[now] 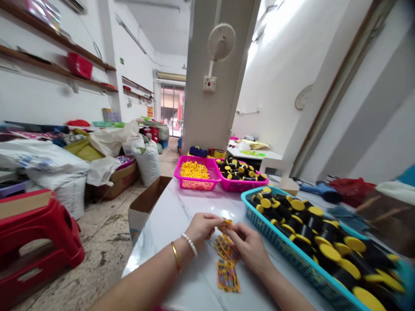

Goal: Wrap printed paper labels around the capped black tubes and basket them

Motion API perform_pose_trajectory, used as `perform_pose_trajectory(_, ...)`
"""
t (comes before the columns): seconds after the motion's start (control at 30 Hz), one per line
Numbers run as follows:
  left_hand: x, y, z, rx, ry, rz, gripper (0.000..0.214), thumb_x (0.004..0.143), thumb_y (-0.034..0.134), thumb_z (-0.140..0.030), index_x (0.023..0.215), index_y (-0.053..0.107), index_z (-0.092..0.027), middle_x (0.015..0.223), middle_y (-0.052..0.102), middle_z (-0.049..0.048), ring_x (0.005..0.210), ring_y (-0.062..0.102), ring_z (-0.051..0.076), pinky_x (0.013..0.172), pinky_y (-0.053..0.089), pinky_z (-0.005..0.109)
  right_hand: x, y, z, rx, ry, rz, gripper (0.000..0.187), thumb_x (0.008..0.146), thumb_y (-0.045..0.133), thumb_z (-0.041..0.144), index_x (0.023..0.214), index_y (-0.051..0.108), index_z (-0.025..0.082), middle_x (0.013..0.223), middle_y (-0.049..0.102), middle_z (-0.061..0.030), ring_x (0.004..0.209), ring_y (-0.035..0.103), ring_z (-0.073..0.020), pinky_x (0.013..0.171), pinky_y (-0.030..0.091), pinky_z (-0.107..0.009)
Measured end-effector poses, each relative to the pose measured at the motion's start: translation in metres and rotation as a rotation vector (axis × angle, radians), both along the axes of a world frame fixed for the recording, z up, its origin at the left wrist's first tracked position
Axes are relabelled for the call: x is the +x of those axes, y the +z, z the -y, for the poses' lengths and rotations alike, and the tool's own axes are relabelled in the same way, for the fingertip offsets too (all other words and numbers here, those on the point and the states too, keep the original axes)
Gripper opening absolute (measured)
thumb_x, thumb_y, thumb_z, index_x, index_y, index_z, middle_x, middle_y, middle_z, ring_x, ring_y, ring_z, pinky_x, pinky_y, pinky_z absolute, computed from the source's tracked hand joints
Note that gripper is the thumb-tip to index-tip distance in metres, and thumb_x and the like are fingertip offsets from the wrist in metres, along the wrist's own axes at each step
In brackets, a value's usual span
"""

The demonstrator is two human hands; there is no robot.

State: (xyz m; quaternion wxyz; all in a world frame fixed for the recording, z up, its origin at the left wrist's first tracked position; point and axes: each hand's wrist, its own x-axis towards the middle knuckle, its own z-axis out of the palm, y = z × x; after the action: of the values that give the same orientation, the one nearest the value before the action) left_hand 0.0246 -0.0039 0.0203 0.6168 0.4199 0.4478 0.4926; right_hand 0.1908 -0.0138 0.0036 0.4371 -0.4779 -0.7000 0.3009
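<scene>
My left hand [203, 226] and my right hand [249, 246] meet over the white marble table [175, 216], both pinching a small orange-yellow sticker [226, 224] between their fingertips. Below the hands lie more colourful sticker sheets [228, 276] flat on the table. A bead bracelet and a gold bangle sit on my left wrist. Just right of my right hand stands a blue basket [275, 235] filled with several black pieces with yellow caps [324, 246].
Two pink baskets stand at the table's far end, one with yellow caps [194, 170], one with black-and-yellow pieces [240, 170]. An open cardboard box [145, 203] sits left of the table. A red stool [39, 242] and white sacks [58, 172] occupy the floor.
</scene>
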Motion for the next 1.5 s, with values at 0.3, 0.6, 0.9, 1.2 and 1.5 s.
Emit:
perform_pose_trajectory(0.3, -0.006, 0.012, 0.004, 0.174, -0.002, -0.155, 0.035, 0.062, 0.077, -0.039, 0.081, 0.076, -0.01, 0.049, 0.053, -0.0016, 0.044, 0.037, 0.007, 0.044, 0.024, 0.022, -0.001, -0.006, -0.003, -0.05, -0.002, -0.123, 0.028, 0.083, 0.059, 0.043, 0.073, 0.062, 0.017, 0.059, 0.052, 0.0031, 0.054, 0.045, -0.0118, 0.052, 0.036, -0.023)
perform_pose_trajectory(0.6, -0.006, 0.012, 0.006, 0.262, 0.021, -0.334, 0.028, 0.068, 0.071, -0.039, 0.07, 0.07, -0.011, 0.051, 0.056, -0.0008, 0.039, 0.039, 0.007, 0.04, 0.027, 0.022, -0.002, -0.006, -0.001, 0.07, -0.043, -0.013, 0.02, 0.085, 0.055, 0.032, 0.077, 0.064, 0.016, 0.064, 0.058, 0.0019, 0.058, 0.05, -0.012, 0.055, 0.039, -0.023)
perform_pose_trajectory(0.9, -0.011, 0.007, 0.002, 0.082, -0.225, -0.222, 0.03, 0.065, 0.076, -0.037, 0.073, 0.066, -0.011, 0.059, 0.063, 0.0022, 0.037, 0.045, 0.006, 0.037, 0.016, 0.02, 0.011, 0.035, 0.016, 0.229, 0.0, 0.436, 0.018, 0.086, 0.054, 0.026, 0.076, 0.066, 0.018, 0.063, 0.062, 0.0004, 0.057, 0.054, -0.0127, 0.056, 0.039, -0.024)
perform_pose_trajectory(1.2, -0.017, 0.013, -0.002, -0.035, -0.296, 0.126, 0.026, 0.071, 0.075, -0.027, 0.088, 0.074, -0.008, 0.091, 0.072, 0.013, 0.042, 0.032, -0.001, 0.038, 0.01, 0.016, 0.129, 0.137, -0.042, 0.223, -0.453, 1.225, 0.046, 0.072, 0.063, 0.016, 0.118, 0.064, 0.024, 0.122, 0.062, -0.014, 0.097, 0.061, -0.029, 0.07, 0.045, -0.032)
perform_pose_trajectory(1.5, -0.021, 0.014, -0.006, -0.144, -0.222, 0.309, 0.016, 0.071, 0.07, -0.015, 0.085, 0.074, -0.008, 0.091, 0.071, 0.0127, 0.042, 0.033, -0.002, 0.034, 0.013, 0.011, 0.147, 0.118, -0.06, 0.195, -0.493, 1.196, 0.026, 0.077, 0.058, 0.019, 0.101, 0.067, 0.017, 0.099, 0.07, -0.0141, 0.086, 0.066, -0.0281, 0.069, 0.048, -0.034)
